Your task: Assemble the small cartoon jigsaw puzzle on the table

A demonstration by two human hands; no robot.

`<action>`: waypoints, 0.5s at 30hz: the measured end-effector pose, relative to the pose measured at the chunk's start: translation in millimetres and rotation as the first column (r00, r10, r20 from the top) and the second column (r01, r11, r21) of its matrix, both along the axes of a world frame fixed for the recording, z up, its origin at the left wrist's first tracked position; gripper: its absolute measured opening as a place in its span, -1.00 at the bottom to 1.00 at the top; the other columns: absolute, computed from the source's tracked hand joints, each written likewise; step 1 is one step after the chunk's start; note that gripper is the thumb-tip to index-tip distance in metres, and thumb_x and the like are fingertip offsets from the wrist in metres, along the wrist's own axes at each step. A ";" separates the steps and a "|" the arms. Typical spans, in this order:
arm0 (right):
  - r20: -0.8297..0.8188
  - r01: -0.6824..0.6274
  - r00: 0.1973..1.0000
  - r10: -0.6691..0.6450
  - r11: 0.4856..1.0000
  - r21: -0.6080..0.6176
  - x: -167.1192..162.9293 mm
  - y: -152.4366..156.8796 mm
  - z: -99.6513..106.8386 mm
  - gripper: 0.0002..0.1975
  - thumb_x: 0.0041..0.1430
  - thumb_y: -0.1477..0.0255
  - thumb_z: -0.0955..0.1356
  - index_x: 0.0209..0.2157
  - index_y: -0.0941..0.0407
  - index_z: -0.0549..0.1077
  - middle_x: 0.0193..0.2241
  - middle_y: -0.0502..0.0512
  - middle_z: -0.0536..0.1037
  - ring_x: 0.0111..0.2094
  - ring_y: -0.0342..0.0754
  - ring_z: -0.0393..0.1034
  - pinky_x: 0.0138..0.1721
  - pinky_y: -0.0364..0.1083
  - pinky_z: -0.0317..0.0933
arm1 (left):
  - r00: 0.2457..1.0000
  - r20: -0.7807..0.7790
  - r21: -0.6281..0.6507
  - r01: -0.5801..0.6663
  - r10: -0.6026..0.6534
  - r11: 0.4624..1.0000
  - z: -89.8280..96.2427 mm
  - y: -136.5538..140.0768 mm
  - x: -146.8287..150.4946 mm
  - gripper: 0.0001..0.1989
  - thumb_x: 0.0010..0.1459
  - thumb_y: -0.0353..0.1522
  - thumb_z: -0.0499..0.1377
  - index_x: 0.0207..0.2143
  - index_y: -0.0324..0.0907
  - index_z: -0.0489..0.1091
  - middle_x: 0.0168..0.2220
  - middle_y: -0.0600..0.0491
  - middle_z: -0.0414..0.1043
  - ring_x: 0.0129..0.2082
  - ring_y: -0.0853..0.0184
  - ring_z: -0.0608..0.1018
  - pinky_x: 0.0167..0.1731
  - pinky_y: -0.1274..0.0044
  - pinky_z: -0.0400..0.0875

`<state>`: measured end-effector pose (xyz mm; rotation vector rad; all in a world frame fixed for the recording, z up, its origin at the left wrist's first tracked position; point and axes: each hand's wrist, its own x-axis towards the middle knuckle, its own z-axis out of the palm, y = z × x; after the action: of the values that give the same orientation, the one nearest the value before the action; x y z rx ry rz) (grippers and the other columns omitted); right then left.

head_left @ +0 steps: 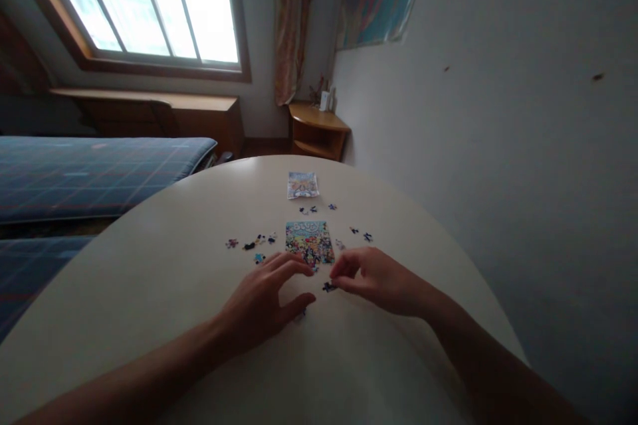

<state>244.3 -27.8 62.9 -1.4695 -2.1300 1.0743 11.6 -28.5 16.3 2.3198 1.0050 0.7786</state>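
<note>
My right hand (366,279) pinches a dark jigsaw puzzle piece (327,286) between thumb and fingertips, low over the table. To its left, my left hand (269,295) hovers with thumb and fingers apart, nothing visible between them. Under the left thumb lies another puzzle piece (302,313), partly hidden. A small piece (315,269) sits by the left fingertips. Just beyond both hands lies a colourful picture card (308,239), its lower left corner covered by the left fingers. A blue piece (259,257) rests beside the left knuckles.
Several loose pieces (250,246) lie left of the card, others (367,237) to its right and beyond it. A printed packet (302,184) is farther back on the round white table (164,246). A wall (478,146) runs along the right; a plaid mattress (90,172) stands left.
</note>
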 end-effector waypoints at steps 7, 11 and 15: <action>0.200 -0.028 0.979 0.022 0.999 0.029 8.4 -2.5 1.1 -0.87 0.09 0.48 0.36 -0.38 0.15 0.59 -0.47 0.06 0.59 -0.47 -0.15 0.41 -0.45 -0.19 0.17 | 0.916 -0.247 0.046 0.338 -0.317 0.940 6.6 -15.2 7.4 -0.35 0.16 -0.23 0.22 0.27 -0.03 0.11 0.29 -0.01 0.16 0.26 0.08 0.22 0.22 0.17 0.20; 0.270 -0.033 0.963 0.023 0.999 0.033 4.2 -5.7 1.6 -0.87 0.07 0.47 0.36 -0.39 0.14 0.59 -0.46 0.07 0.61 -0.47 -0.14 0.42 -0.48 -0.19 0.15 | 0.860 -0.305 0.016 0.433 -0.408 0.901 12.2 -18.4 9.0 -0.25 0.16 -0.17 0.21 0.32 -0.07 0.01 0.31 -0.03 0.13 0.28 0.08 0.18 0.27 0.20 0.11; 0.312 -0.025 0.950 0.014 0.999 0.030 2.7 -7.1 1.9 -0.88 0.05 0.47 0.37 -0.41 0.14 0.58 -0.47 0.07 0.61 -0.48 -0.14 0.42 -0.49 -0.19 0.14 | 0.840 -0.339 0.016 0.456 -0.424 0.890 14.6 -18.4 8.7 -0.25 0.19 -0.12 0.17 0.33 -0.14 -0.02 0.30 -0.09 0.15 0.26 0.06 0.22 0.26 0.20 0.09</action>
<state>247.0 -34.9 64.8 -1.7013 -2.3637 0.8518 20.3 -46.9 30.9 2.6794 0.5158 0.2627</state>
